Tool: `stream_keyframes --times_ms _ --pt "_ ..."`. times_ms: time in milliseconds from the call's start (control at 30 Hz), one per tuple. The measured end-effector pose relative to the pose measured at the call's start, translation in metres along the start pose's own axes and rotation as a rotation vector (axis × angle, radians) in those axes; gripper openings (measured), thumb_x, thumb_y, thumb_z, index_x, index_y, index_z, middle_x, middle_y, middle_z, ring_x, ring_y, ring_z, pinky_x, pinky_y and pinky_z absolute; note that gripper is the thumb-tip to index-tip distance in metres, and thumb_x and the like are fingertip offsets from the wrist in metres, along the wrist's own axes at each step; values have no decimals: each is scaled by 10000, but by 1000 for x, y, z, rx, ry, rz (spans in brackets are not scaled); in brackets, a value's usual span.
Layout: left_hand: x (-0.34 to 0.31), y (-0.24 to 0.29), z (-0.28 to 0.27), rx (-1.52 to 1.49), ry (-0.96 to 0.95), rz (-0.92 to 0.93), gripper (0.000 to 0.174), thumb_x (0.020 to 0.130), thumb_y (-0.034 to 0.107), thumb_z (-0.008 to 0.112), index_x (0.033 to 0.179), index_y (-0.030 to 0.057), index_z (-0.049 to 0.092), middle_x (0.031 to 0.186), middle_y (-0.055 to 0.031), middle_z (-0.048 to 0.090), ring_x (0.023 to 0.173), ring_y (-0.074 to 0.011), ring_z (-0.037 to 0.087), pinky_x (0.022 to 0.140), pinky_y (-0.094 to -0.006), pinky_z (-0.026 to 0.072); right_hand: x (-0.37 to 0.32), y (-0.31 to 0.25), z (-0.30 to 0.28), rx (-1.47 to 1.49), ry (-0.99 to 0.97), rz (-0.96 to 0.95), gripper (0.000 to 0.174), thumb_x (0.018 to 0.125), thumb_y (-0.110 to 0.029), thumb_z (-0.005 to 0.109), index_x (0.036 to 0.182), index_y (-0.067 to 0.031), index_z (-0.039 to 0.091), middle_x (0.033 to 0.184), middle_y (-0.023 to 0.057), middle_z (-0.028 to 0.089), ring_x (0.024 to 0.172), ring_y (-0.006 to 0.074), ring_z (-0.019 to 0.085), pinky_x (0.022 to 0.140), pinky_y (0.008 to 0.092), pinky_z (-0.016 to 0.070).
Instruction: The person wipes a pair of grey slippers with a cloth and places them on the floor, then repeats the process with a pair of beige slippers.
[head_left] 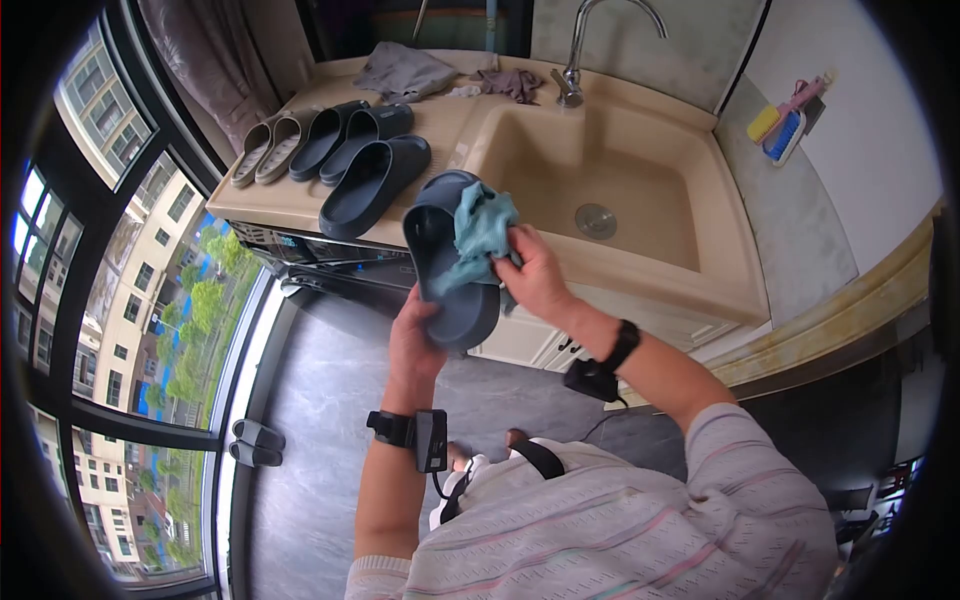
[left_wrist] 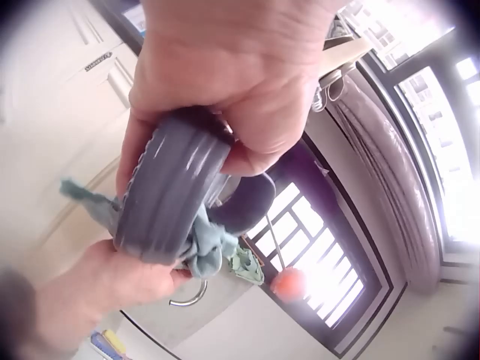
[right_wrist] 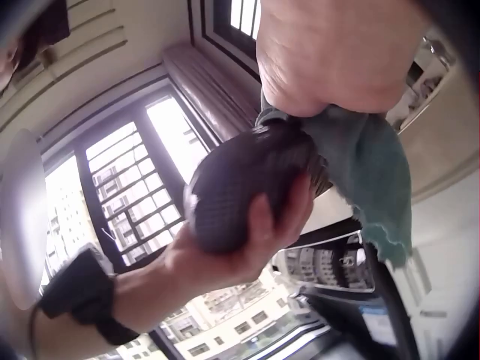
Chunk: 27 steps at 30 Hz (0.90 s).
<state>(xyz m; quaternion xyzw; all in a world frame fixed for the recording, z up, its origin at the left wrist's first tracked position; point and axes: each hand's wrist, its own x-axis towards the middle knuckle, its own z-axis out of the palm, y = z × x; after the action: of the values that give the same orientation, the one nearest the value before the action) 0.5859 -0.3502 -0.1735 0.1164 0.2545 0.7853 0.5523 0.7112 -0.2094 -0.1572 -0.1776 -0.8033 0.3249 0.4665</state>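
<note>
A dark blue-grey slipper [head_left: 468, 318] is held up in front of the counter. The left hand [head_left: 416, 335] grips its heel end, thumb over the edge; in the left wrist view that hand [left_wrist: 225, 82] pinches the sole's end. A teal cloth [head_left: 484, 235] lies against the slipper's strap and inner side, with the right hand [head_left: 540, 275] gripping it. From the right wrist, the cloth [right_wrist: 367, 172] hangs below the right hand [right_wrist: 337, 60], whose fingertips are hidden, and the slipper's sole [right_wrist: 240, 187] faces the camera.
A single dark slipper [head_left: 372, 190] and two pairs stand on the counter's left part. Grey cloths [head_left: 403, 72] lie behind them. The sink [head_left: 640, 200] with its tap [head_left: 572, 75] is at the right. Brushes [head_left: 785, 130] hang on the wall; slippers [head_left: 256, 443] rest on the floor.
</note>
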Motion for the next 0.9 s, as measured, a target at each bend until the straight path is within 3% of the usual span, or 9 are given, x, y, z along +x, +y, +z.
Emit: stream_keyframes --times_ms 33,233,300,433,500,567,700,800,900 --pt "1 -1 -3 -11 4 -27 546 712 -8 440 1258 -8 417 1169 -130 543 1055 -255 555 927 -370 450 3 -8 4 -33 42 14 278 746 -36 599 1017 -16 538 982 196 507 911 398 525 767 413 449" --pt "-16 13 -21 135 -82 -107 637 646 -58 433 1282 -33 408 1163 -152 539 1026 -249 571 915 -331 468 66 22 5 -182 58 -13 175 787 -84 568 948 -35 524 900 196 528 848 398 525 716 446 436" --pt "-24 16 -27 166 -98 -117 684 626 -70 438 1307 -30 383 1192 -154 526 1049 -252 562 930 -333 457 85 30 -4 -294 -108 -32 174 792 -136 583 918 -38 514 855 186 525 822 395 522 700 446 435" --pt "-34 33 -24 236 -117 -99 792 572 -95 453 1352 -25 335 1251 -161 498 1114 -259 531 961 -335 431 95 33 -15 -422 -416 9 383 759 -276 654 1051 -69 517 938 177 561 908 367 554 763 398 455" --pt "-36 41 -23 236 -133 -104 792 567 -88 455 1348 -27 341 1256 -163 499 1155 -256 504 970 -333 421 92 35 -21 -390 -471 -8 436 751 -269 672 1095 -63 500 984 176 575 958 343 563 803 365 452" --pt "-36 48 -21 325 -139 -100 789 563 -81 460 1342 -36 348 1243 -161 512 1138 -247 514 951 -323 429 92 32 -25 -29 -614 63 424 743 -225 681 1078 -43 495 999 176 579 971 326 564 818 352 444" --pt "-25 57 -21 506 -102 -131 754 594 -32 520 1333 -26 371 1211 -148 538 1090 -233 541 908 -317 444 82 28 -23 -3 -396 70 338 767 -182 663 1022 -25 507 884 190 599 842 343 597 720 376 465" --pt "-12 61 -12 1619 95 286 624 651 130 668 1245 53 493 1013 -149 593 947 -262 586 828 -345 455 82 23 -22 -138 -254 30 267 784 -175 639 973 -24 526 796 208 594 766 389 584 658 412 462" --pt "7 53 10 1729 134 499 652 664 130 726 1271 113 487 1018 -113 617 912 -198 603 761 -304 466 81 22 -18 -134 -149 59 218 793 -178 618 921 -18 543 766 224 588 753 418 564 641 437 454"
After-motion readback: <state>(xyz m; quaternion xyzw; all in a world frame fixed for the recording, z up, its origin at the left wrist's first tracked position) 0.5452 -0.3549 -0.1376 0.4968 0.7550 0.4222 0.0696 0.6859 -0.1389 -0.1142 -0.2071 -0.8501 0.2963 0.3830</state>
